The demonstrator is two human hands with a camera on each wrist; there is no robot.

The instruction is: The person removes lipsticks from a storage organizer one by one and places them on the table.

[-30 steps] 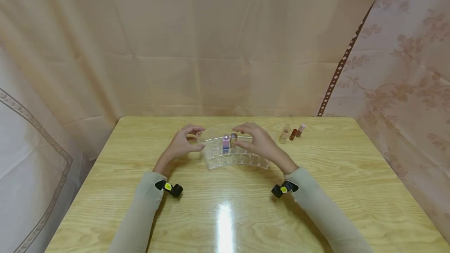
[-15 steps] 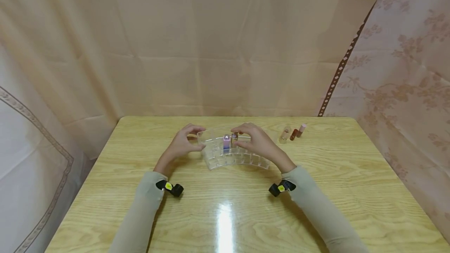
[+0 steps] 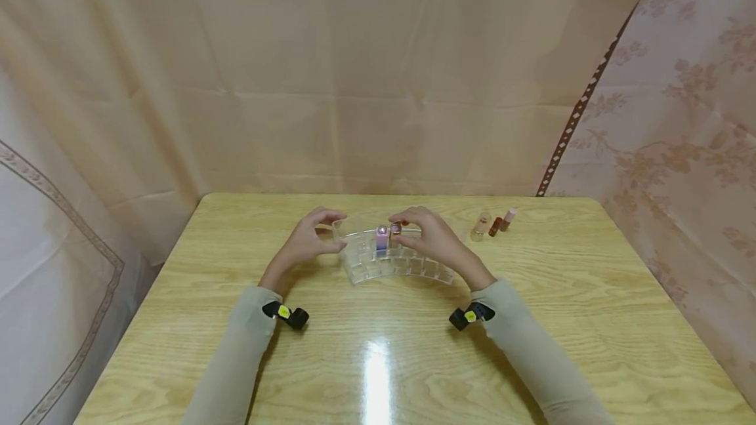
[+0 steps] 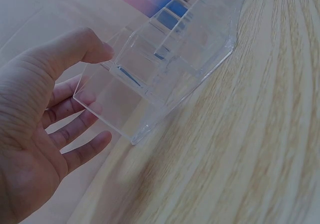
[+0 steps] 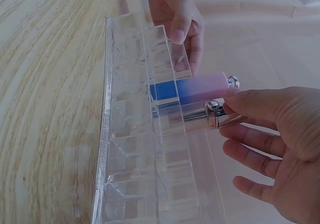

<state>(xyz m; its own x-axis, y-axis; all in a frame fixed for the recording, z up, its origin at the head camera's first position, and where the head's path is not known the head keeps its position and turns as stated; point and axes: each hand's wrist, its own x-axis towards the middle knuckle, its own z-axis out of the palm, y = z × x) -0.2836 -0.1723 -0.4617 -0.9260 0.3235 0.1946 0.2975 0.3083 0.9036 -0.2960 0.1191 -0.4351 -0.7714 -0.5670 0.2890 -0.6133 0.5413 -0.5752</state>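
A clear, curved lipstick organizer (image 3: pixel 371 272) with tiered compartments stands on the table in the head view. At its left end my left hand (image 3: pixel 304 238) holds the side wall, thumb on one face and fingers behind it, as the left wrist view shows. A pink-to-blue lipstick (image 5: pixel 202 87) stands upright in a back-row compartment. Right beside it is a shiny metallic lipstick (image 5: pixel 197 115), its lower part inside the organizer. My right hand (image 3: pixel 437 236) pinches the top of this metallic lipstick between thumb and index finger, the other fingers spread behind.
To the right of the organizer lie a clear bottle-like tube (image 3: pixel 481 227), a dark red tube (image 3: pixel 495 226) and a pink-capped tube (image 3: pixel 508 219). The wooden table (image 3: pixel 236 340) ends at a beige curtain (image 3: pixel 378 84) behind.
My right wrist has shifted slightly left and inward, its fingers staying at the metallic lipstick. The left hand keeps its hold on the organizer, and the view has shifted a little.
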